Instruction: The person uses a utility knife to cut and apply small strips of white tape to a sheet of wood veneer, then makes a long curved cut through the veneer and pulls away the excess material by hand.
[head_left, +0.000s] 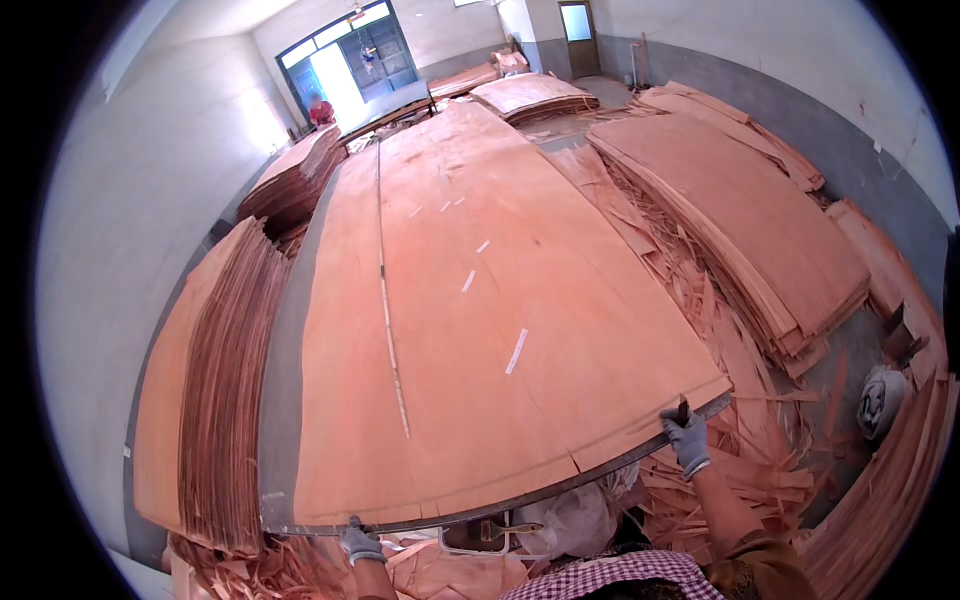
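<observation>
Both gloved hands gripped the near edge of the top veneer sheet (470,300) on the table (285,400): left hand (360,543) at 6 o'clock, right hand (686,436) at 4. Uneven pulling could probably have split the thin sheet along its long seam (388,310), or slid it toward the scraps (740,470).

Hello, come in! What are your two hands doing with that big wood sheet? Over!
Left gloved hand and right gloved hand grip near edge of the large reddish-brown thin wood veneer sheet. Sheet flat on table. Nothing in the way.

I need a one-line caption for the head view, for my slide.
Two gloved hands, left hand and right hand, grip the near edge of a large veneer sheet among veneer stacks.
</observation>
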